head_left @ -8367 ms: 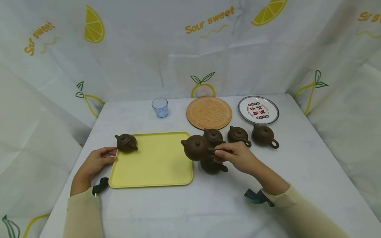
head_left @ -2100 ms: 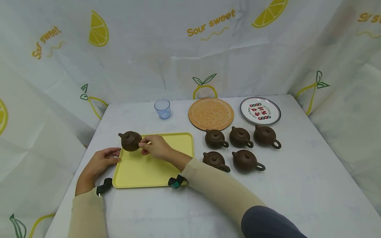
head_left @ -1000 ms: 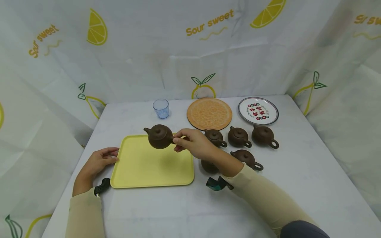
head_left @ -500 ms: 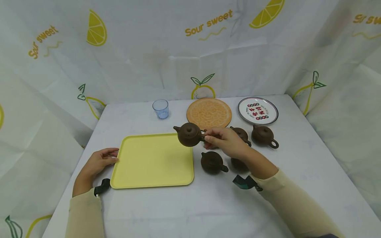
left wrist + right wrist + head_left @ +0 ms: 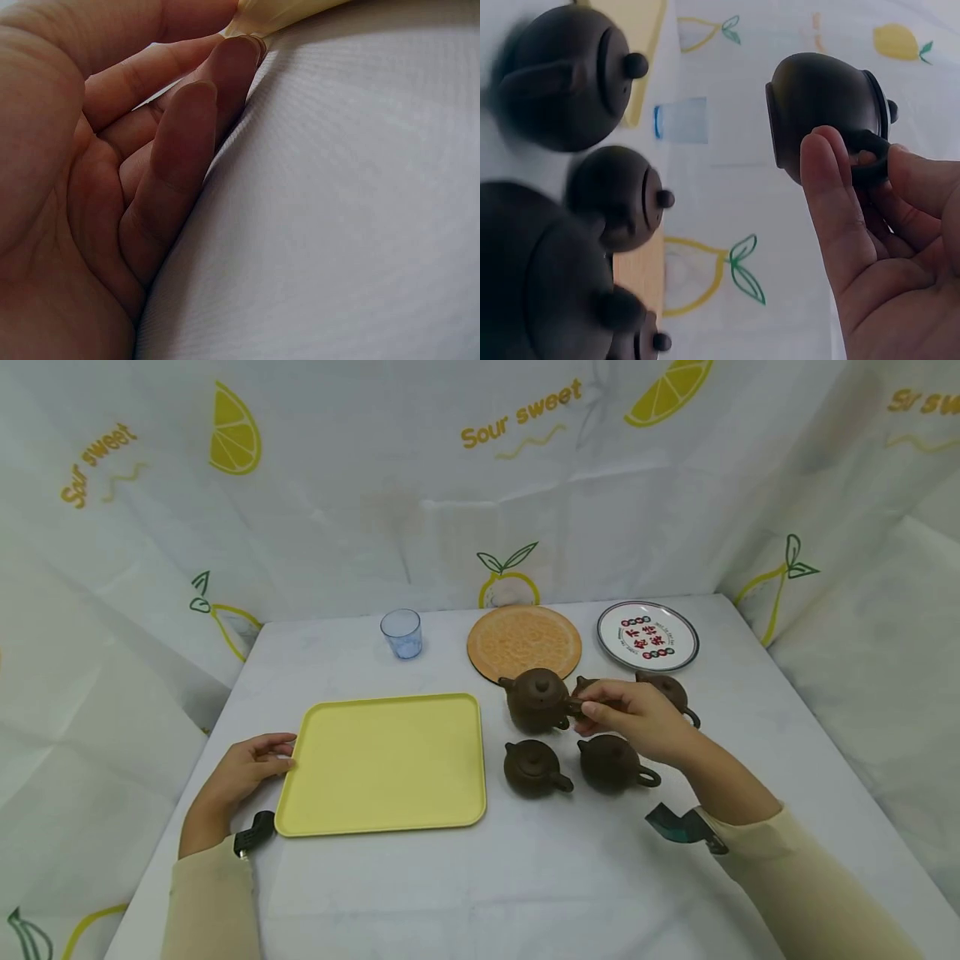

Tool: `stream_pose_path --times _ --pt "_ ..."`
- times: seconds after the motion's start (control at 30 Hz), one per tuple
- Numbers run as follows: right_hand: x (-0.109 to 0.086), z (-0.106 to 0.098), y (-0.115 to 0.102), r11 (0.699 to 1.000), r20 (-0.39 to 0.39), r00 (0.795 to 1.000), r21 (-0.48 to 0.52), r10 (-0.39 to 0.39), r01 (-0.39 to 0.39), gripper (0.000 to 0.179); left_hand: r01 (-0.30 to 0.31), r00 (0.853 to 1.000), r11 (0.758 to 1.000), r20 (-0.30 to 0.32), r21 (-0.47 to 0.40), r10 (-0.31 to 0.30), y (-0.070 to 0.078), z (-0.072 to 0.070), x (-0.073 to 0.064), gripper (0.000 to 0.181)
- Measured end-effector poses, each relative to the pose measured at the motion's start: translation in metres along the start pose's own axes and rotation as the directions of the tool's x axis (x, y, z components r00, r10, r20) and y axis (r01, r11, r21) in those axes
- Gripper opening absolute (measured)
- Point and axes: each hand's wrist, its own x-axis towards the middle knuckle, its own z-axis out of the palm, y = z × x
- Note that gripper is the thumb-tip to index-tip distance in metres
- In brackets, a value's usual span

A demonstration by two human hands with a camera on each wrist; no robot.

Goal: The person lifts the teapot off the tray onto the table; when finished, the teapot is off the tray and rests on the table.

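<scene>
In the head view my right hand (image 5: 633,714) grips the handle of a small dark brown teapot (image 5: 536,695), its spout pointing left. The right wrist view shows this teapot (image 5: 817,101) raised off the table, fingers and thumb around its handle. Right below it in the head view, another teapot is mostly covered. Two teapots stand in front, a left one (image 5: 531,768) and a right one (image 5: 609,763). My left hand (image 5: 238,774) lies at the left edge of the yellow tray (image 5: 386,764), loosely bent fingertips touching its rim (image 5: 300,11).
Behind my right hand stand two partly hidden teapots, one at the far right (image 5: 670,689). Along the back of the white-covered table are a blue glass (image 5: 402,635), a round orange-brown mat (image 5: 525,639) and a white plate with red print (image 5: 648,635).
My right hand has lifted the teapot from the tray's upper left and carried it right, past the tray's right edge, over the other teapots. The left hand stays at the tray.
</scene>
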Motion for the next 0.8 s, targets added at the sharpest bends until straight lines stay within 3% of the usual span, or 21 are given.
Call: stream_pose_path --times 0.17,0.43,0.8 --pt "-0.018 -0.017 0.01 0.998 -0.027 0.999 -0.049 -0.043 0.042 0.016 0.004 1.0 1.0 -0.006 0.01 -0.004 0.004 0.0 -0.001 0.054" --pt "-0.046 -0.045 0.028 0.995 -0.07 0.998 -0.099 -0.004 -0.003 0.016 -0.017 1.0 1.0 -0.005 0.006 0.017 0.006 0.0 -0.003 0.054" --pt "-0.081 -0.068 0.058 0.992 -0.121 0.992 -0.114 0.034 -0.048 0.016 -0.004 1.0 0.999 -0.016 0.033 0.005 0.005 0.0 -0.003 0.053"
